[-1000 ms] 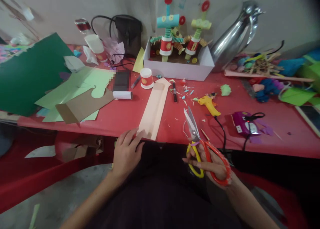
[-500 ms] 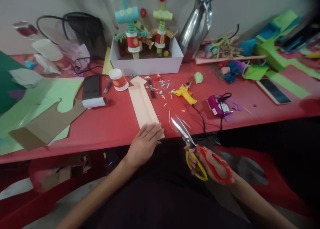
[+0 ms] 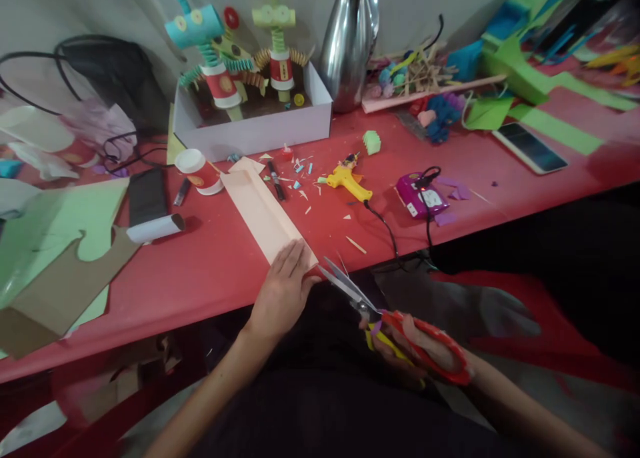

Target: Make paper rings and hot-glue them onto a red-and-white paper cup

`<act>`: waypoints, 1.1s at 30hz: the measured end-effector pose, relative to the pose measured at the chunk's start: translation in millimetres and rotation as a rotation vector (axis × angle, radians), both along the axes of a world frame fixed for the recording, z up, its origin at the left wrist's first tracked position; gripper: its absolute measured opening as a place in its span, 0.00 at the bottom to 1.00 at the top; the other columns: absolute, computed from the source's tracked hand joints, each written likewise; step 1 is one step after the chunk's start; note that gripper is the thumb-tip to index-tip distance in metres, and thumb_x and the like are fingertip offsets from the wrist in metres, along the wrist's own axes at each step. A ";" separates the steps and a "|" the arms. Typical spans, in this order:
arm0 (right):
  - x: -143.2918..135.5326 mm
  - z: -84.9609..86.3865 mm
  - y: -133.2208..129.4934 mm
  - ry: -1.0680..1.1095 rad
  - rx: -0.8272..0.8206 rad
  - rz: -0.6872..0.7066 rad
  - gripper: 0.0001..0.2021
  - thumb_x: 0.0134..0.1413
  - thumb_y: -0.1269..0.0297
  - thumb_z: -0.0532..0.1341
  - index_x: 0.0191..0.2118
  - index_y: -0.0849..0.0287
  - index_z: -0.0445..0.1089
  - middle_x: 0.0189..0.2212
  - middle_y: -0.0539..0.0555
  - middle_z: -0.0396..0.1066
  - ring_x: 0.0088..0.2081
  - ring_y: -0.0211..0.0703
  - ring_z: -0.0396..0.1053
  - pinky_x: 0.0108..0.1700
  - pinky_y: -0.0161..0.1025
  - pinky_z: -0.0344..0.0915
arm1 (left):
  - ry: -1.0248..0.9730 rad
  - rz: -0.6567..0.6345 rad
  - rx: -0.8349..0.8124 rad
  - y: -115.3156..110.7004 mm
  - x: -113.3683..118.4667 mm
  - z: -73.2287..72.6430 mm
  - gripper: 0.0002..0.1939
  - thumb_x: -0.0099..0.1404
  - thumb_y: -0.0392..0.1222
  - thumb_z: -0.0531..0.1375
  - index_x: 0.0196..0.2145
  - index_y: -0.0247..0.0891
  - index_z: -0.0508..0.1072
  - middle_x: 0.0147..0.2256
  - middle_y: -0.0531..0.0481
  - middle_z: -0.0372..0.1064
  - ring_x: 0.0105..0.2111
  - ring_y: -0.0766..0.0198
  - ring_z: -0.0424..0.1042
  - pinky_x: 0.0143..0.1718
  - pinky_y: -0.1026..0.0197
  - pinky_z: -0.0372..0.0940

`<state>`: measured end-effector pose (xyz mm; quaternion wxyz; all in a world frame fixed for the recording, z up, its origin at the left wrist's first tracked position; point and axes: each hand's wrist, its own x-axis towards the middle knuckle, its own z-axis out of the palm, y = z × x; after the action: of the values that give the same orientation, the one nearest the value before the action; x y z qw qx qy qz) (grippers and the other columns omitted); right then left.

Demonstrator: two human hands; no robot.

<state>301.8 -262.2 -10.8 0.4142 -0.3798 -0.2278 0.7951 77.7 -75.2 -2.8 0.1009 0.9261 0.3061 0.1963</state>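
Observation:
My left hand (image 3: 283, 288) lies with its fingers stretched flat on the near end of a folded peach paper strip (image 3: 257, 221), pressing it to the red table; the thumb is beside the strip's corner. Scissors (image 3: 359, 299) with one red and one yellow handle are in my right hand (image 3: 420, 338), fingers through the loops. Their blades are slightly parted, tips close to the strip's near right corner. Whether they touch the paper I cannot tell. A marker (image 3: 276, 181) and a paper cup (image 3: 200, 173) lie and stand near the strip's far end.
A yellow glue gun (image 3: 350, 183) and a purple power box (image 3: 423, 197) have cords hanging over the table edge. Paper scraps are scattered around. Behind stand a white box (image 3: 255, 135) with paper-cup figures and a steel jug (image 3: 345, 51). A phone (image 3: 531, 148) lies right, cut cardboard (image 3: 65, 291) left.
The scissors have moved left, their tips now close to the strip's near corner. My left hand stays on the strip. The camera view has turned slightly, shifting the table things left.

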 end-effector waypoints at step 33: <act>-16.1 7.0 18.5 0.439 -0.148 -0.049 0.31 0.65 0.36 0.46 0.51 0.58 0.67 0.28 0.48 0.62 0.16 0.28 0.53 0.11 0.23 0.52 | 0.018 -0.022 0.119 -0.4 -3.4 -8.8 0.27 0.72 0.42 0.55 0.66 0.33 0.59 0.64 0.34 0.61 0.66 0.48 0.58 0.65 0.41 0.61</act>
<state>285.7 -243.7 -3.8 0.4441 -0.2326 -0.0642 0.8629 74.3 -75.7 -11.6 0.0449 0.9355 0.2845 0.2047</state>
